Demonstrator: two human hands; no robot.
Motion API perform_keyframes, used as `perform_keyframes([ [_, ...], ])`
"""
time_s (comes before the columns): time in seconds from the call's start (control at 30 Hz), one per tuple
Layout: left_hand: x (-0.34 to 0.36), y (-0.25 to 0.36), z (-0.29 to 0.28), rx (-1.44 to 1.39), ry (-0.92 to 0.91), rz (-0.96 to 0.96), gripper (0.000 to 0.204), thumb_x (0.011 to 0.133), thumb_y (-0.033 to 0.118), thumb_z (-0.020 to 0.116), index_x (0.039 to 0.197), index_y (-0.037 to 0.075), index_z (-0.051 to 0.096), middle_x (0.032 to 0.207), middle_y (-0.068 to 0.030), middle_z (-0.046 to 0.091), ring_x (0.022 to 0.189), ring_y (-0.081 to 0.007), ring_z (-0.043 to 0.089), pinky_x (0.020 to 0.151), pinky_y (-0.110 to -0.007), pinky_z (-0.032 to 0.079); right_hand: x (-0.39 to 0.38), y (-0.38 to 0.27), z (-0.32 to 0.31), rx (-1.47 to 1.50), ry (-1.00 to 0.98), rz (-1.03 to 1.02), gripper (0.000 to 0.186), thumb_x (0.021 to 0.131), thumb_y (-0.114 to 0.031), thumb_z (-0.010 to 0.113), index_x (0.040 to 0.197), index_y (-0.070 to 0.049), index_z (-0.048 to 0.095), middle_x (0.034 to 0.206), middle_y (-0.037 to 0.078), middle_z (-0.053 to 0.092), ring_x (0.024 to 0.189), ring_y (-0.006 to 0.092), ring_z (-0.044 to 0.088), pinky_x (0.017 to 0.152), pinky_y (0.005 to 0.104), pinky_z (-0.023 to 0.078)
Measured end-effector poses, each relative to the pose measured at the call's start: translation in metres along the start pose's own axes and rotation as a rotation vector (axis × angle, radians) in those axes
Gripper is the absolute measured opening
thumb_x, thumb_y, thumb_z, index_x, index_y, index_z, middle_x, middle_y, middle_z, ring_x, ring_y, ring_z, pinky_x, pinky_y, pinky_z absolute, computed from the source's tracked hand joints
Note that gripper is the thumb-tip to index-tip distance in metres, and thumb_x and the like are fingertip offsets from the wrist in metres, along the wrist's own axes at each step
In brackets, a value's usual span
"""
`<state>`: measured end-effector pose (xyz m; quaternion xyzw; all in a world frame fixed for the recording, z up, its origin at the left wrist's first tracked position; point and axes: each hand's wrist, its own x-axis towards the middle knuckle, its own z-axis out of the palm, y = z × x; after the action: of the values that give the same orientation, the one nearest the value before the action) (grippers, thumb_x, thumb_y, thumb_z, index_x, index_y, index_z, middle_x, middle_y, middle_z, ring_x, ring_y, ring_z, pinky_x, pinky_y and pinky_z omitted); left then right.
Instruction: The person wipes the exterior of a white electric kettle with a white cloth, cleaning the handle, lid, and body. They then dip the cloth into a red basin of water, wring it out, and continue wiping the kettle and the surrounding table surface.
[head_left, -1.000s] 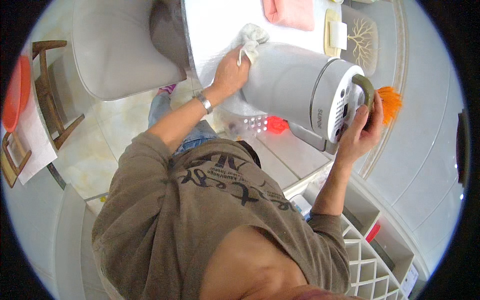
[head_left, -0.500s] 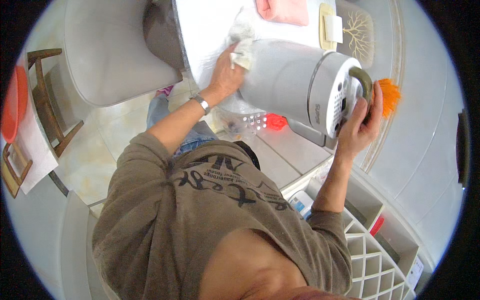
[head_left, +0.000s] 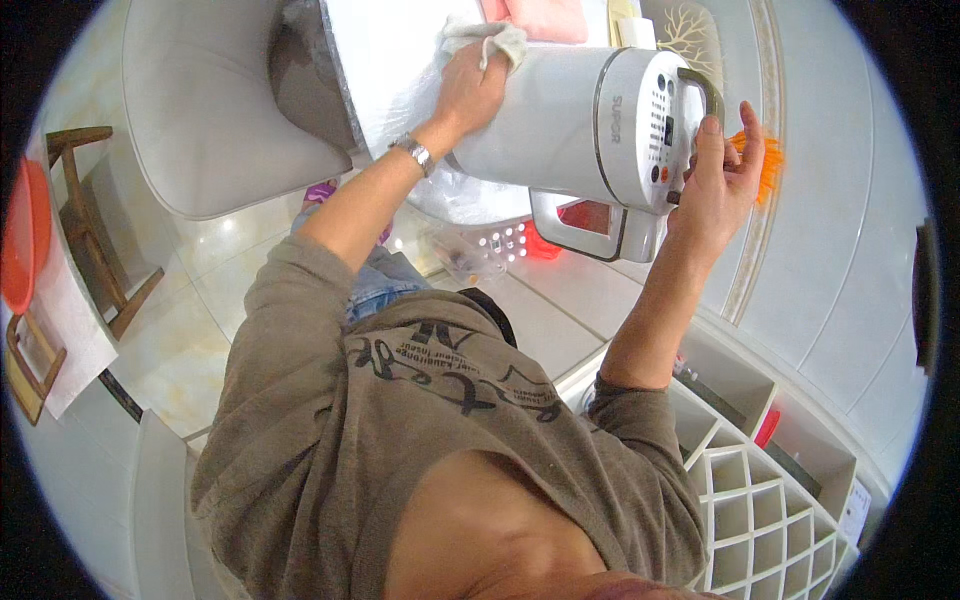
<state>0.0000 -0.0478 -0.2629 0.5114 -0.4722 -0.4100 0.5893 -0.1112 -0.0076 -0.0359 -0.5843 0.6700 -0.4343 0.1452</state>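
Observation:
My left hand (head_left: 470, 90) is closed on a grey-white cloth (head_left: 490, 35), pressed against the body of a white kitchen appliance (head_left: 530, 105) that lies sideways at the table's edge. The appliance's lid has a button panel (head_left: 660, 130) and a dark curved handle (head_left: 700, 80); a second, white-and-steel handle (head_left: 575, 235) hangs below the body. My right hand (head_left: 720, 175) grips at the lid handle, index finger raised and the other fingers curled. An orange bristly object (head_left: 770, 170) is partly hidden behind that hand.
The white table (head_left: 380, 70) bears a folded pink cloth (head_left: 540, 15). A pale chair (head_left: 200, 120) is left of it. A red basin (head_left: 25, 230) and wooden chair frame (head_left: 90, 230) sit far left. A lattice rack (head_left: 760, 520) and tiled wall (head_left: 840, 200) are right.
The appliance and both my hands have moved upward in view, away from my body. The appliance has rotated, showing more of its lower handle. My right index finger has lifted.

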Motion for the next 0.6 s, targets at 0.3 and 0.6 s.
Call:
perform_keyframes([
  [0.3, -0.015, 0.066, 0.029, -0.114, 0.150, 0.371, 0.044, 0.085, 0.027, 0.046, 0.120, 0.000, 0.048, 0.123, -0.0226, 0.046, 0.118, -0.0384, 0.039, 0.097, -0.053, 0.025, 0.011, 0.003, -0.004, 0.190, -0.087, 0.128, 0.044, 0.084, -0.009, 0.062, 0.124, -0.002, 0.046, 0.067, 0.000, 0.055, 0.054, 0.0038, 0.041, 0.047, 0.0193, 0.030],
  [0.6, -0.127, 0.034, 0.033, 0.258, -0.119, 0.335, 0.057, 0.063, 0.024, 0.065, 0.115, 0.007, 0.051, 0.123, -0.0225, 0.035, 0.119, -0.0426, 0.028, 0.101, -0.057, 0.017, 0.007, 0.010, -0.005, 0.173, -0.089, 0.072, 0.034, 0.087, -0.010, 0.058, 0.119, -0.001, 0.049, 0.084, 0.005, 0.061, 0.063, 0.0043, 0.048, 0.052, 0.0183, 0.035],
])
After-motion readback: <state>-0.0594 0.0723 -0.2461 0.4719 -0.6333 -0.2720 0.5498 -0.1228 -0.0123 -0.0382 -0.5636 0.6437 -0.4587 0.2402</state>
